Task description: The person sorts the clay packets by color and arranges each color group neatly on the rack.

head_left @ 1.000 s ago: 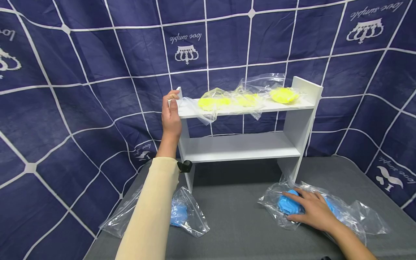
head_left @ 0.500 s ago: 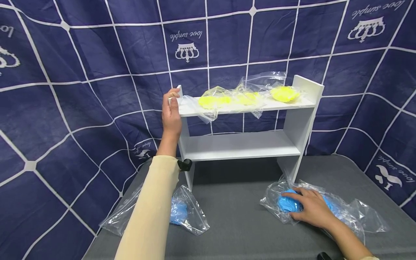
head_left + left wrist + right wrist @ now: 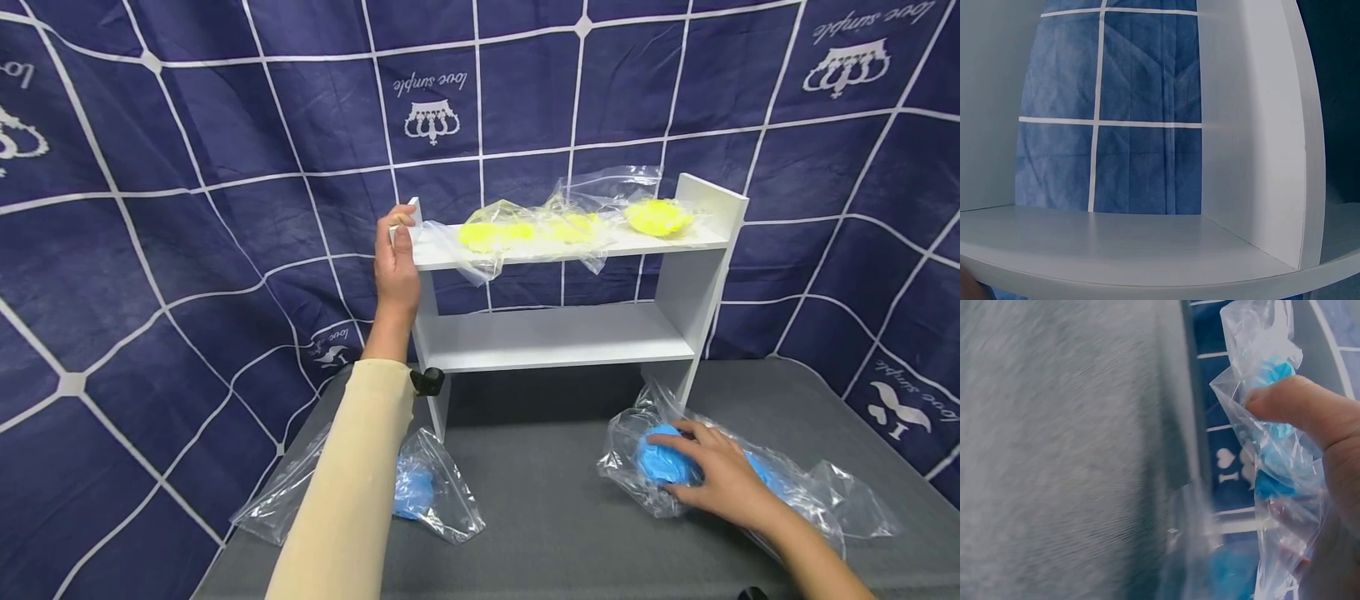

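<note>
My left hand grips the upper left end of a small white shelf unit; the left wrist view looks into its lower level. At the right, my right hand holds a clear zip bag with a blue lump inside, thumb and fingers curled round it. In the right wrist view the thumb presses on the bag's crinkled plastic, which hangs above the grey surface. What the blue lump is cannot be made out. Part of another bagged blue lump shows behind this hand.
Several bright yellow lumps in clear bags lie along the top shelf, with plastic hanging over its front edge. Another bagged blue lump lies on the grey tabletop beside the left sleeve. A blue checked cloth hangs behind.
My right hand has closed further round the bagged blue lump and raised it slightly from the tabletop. The left hand keeps its grip on the shelf end.
</note>
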`<state>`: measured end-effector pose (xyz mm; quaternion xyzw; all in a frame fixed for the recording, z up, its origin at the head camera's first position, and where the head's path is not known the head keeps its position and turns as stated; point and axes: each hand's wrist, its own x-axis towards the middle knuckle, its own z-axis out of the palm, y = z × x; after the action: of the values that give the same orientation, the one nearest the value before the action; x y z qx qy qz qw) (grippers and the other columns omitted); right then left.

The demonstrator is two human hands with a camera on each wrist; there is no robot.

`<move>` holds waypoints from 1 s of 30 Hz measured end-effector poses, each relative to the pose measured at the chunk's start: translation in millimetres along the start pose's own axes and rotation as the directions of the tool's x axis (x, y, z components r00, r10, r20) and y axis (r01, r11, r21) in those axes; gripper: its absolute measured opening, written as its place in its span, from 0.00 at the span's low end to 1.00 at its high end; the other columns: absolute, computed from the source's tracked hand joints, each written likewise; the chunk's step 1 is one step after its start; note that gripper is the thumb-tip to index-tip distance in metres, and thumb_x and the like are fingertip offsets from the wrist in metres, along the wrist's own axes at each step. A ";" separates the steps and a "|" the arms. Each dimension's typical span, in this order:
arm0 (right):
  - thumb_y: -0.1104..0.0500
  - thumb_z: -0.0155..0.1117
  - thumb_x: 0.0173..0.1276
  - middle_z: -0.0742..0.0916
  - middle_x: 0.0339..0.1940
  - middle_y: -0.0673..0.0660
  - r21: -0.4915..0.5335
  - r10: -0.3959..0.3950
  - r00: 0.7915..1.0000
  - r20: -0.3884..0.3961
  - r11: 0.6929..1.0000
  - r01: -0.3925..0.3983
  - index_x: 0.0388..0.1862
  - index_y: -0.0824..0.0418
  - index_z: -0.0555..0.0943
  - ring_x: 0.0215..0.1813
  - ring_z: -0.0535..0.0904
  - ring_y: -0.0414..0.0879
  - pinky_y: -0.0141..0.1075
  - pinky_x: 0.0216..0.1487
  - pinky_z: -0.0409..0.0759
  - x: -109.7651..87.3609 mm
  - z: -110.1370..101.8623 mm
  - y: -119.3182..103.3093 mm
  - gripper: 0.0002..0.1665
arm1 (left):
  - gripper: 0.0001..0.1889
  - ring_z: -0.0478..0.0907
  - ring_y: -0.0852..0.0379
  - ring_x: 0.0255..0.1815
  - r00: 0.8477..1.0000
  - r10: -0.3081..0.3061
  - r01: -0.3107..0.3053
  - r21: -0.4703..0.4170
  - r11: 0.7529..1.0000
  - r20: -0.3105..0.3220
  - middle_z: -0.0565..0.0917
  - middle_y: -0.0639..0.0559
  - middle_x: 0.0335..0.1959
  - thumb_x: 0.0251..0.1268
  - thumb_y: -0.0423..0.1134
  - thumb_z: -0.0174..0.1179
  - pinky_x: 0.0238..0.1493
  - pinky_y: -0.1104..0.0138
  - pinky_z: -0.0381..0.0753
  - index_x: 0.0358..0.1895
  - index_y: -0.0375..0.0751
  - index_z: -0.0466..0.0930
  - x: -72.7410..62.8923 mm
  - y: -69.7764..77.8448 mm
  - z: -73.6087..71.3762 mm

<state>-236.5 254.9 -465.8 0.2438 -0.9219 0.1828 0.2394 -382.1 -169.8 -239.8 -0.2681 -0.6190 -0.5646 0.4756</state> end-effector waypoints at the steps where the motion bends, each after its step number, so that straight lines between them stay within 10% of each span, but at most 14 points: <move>1: 0.54 0.85 0.38 0.80 0.60 0.60 0.008 -0.007 1.000 -0.010 1.000 0.007 0.60 0.41 0.80 0.59 0.75 0.60 0.60 0.50 0.72 1.5 -1.7 -1.8 0.45 | 0.11 0.70 0.44 0.71 1.000 -0.004 0.004 0.001 1.000 0.002 0.77 0.32 0.60 0.78 0.29 0.39 0.75 0.65 0.61 0.45 0.23 0.68 0.1 0.5 -0.3; 22: 0.60 0.84 0.38 0.77 0.64 0.56 0.063 -0.126 0.985 -0.119 0.989 0.134 0.61 0.42 0.81 0.59 0.68 0.46 0.43 0.47 0.73 39.0 -58.5 -50.5 0.46 | 0.11 0.70 0.47 0.71 1.000 -0.013 0.013 0.032 0.999 0.012 0.77 0.34 0.61 0.79 0.31 0.38 0.74 0.66 0.61 0.46 0.23 0.68 -1.7 0.4 -0.9; 30: 0.62 0.82 0.38 0.76 0.67 0.56 0.068 -0.163 0.977 -0.139 0.982 0.174 0.62 0.43 0.81 0.62 0.68 0.49 0.44 0.49 0.70 51.0 -75.0 -62.7 0.46 | 0.11 0.69 0.40 0.71 1.000 -0.029 0.029 0.015 0.999 -0.002 0.75 0.28 0.60 0.78 0.27 0.36 0.76 0.64 0.60 0.44 0.21 0.66 -4.1 22.6 2.8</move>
<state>-215.5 219.4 -363.5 0.3178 -0.8718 0.2142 0.3051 -361.6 -161.4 -233.2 -0.2551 -0.6266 -0.5669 0.4701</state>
